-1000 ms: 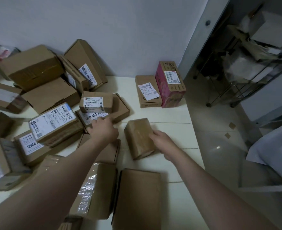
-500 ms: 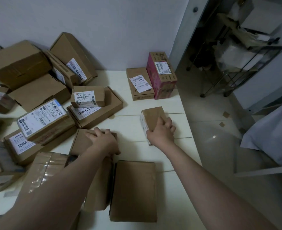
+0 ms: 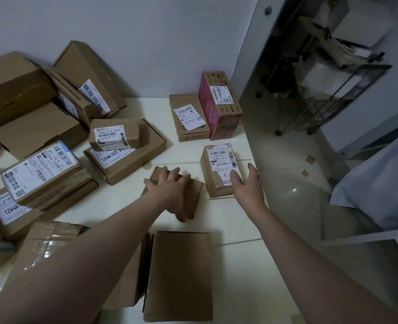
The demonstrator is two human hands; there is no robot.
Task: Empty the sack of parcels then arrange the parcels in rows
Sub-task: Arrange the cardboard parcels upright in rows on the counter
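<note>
Cardboard parcels lie on a cream table (image 3: 230,220). My right hand (image 3: 248,187) holds a small taped parcel (image 3: 218,170), label up, by its near right corner, thumb on top and fingers down its side. It sits in front of a flat labelled box (image 3: 188,119) and a pink box (image 3: 219,106) by the wall. My left hand (image 3: 170,191) grips a flat brown parcel (image 3: 194,195) just left of it, fingers over the far edge and thumb at the near edge.
Several labelled boxes are piled at the left (image 3: 41,169). A plain flat box (image 3: 179,274) and a taped parcel (image 3: 53,239) lie near me. The table's right edge drops to a tiled floor (image 3: 294,206), with a metal rack (image 3: 322,94) and pale fabric (image 3: 380,183) beyond.
My right hand turned the small parcel label-up and set it down nearer the right edge. My left hand slid the flat brown parcel to the right, next to it.
</note>
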